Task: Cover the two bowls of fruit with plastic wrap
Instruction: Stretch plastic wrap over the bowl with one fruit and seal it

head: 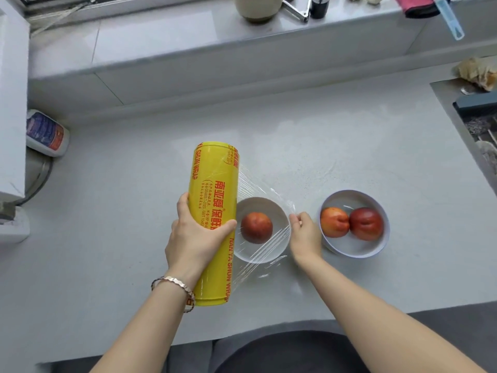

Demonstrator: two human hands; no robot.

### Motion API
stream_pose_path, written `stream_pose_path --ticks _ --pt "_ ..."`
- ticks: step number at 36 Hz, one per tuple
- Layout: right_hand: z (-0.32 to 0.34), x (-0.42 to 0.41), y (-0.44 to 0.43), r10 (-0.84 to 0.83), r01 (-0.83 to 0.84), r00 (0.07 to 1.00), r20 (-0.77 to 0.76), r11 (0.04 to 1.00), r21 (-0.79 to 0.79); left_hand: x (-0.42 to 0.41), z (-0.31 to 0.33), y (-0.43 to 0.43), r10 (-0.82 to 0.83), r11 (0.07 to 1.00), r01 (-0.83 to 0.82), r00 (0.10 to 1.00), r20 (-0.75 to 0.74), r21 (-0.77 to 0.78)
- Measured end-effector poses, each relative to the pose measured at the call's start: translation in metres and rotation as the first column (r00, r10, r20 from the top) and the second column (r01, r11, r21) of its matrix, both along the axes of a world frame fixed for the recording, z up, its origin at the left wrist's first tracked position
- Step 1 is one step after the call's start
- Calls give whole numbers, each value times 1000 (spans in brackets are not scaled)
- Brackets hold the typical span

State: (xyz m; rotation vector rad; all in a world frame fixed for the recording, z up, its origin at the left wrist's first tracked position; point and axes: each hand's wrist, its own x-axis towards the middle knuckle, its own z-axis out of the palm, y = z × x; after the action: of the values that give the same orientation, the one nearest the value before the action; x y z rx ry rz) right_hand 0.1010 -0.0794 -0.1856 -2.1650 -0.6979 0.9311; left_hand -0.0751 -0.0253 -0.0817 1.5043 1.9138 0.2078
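Observation:
My left hand (193, 238) grips a big yellow roll of plastic wrap (215, 184) lying lengthwise just left of a white bowl (279, 214) that holds one red fruit (256, 227). A clear sheet of wrap (265, 193) stretches from the roll across that bowl. My right hand (305, 235) pinches the sheet's free edge at the bowl's right rim. A second white bowl (355, 250) with two red fruits (351, 223) stands to the right, uncovered.
A grey countertop (349, 146) carries everything. A white bottle with a blue and red label (47, 133) lies at the far left. A sink (478, 125) is cut in at the right edge. A raised ledge (188, 44) behind holds a pot and other items.

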Motion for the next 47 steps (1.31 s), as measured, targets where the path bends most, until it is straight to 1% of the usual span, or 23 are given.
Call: stream_pose_path --ticks 3,5,12,16,18,20,22,23,24,26,29,31,33,35,37,38,40,42,43,45,47 --pt "-5 -6 -1 -104 106 990 -94 994 18 -1 -2 0 6 1000 -6 1000 -4 7" --pt "-5 -8 1 -140 142 982 -129 990 4 -2 -3 0 15 1000 -15 1000 -9 11" --pt "-7 1 4 -111 94 978 -176 990 -103 -10 -6 1 38 999 -37 998 -43 13" --pt "-11 4 0 -109 81 981 -163 982 -173 -10 -7 1 32 999 -31 998 -51 18" --pt "-5 1 -2 -125 105 983 -137 984 -142 -10 -7 1 34 999 -33 998 -49 18" --pt "6 -4 -5 -141 140 985 -97 990 -21 -11 -8 1 34 999 -33 998 -51 20" --pt "18 -11 -7 -79 82 996 -33 990 114 -12 -9 1 33 999 -32 998 -56 18" --pt "22 -16 -7 -27 30 999 -21 989 144 -12 -9 1 30 999 -29 998 -58 16" --pt "26 -20 -7 27 -22 999 -32 989 146 -11 -8 1 28 1000 -27 998 -61 13" --pt "29 -28 -6 94 -84 990 -103 992 98 -11 -9 1 29 1000 -29 998 -62 11" --pt "25 -35 -2 59 -50 977 -205 998 48 -10 -7 1 25 1000 -25 997 -70 3" --pt "21 -34 1 29 -26 970 -239 1000 13 -10 -6 1 9 1000 -9 998 -67 4" --pt "16 -30 2 38 -41 969 -243 999 -5 -13 -6 3 13 1000 -13 1000 -6 -22" --pt "12 -27 1 50 -51 966 -255 999 3 -17 -6 8 83 993 -70 988 132 -97" --pt "11 -26 -1 69 -67 961 -269 998 19 -24 -6 15 159 972 -106 953 257 -208" --pt "11 -26 0 79 -74 960 -267 997 26 -29 -6 19 177 959 -96 936 304 -266" --pt "12 -26 1 69 -65 962 -263 998 26 -33 -4 26 175 925 -17 906 385 -380" --pt "13 -25 2 63 -59 967 -247 998 22 -33 -5 29 195 894 21 880 433 -447" --pt "13 -25 3 68 -64 969 -236 998 21 -32 -6 30 219 890 8 869 443 -456" --pt "12 -25 4 73 -70 975 -210 997 21 -30 -9 28 256 897 -36 855 451 -440" --pt "12 -23 5 59 -57 982 -178 998 21 -28 -10 25 274 909 -86 859 432 -407"
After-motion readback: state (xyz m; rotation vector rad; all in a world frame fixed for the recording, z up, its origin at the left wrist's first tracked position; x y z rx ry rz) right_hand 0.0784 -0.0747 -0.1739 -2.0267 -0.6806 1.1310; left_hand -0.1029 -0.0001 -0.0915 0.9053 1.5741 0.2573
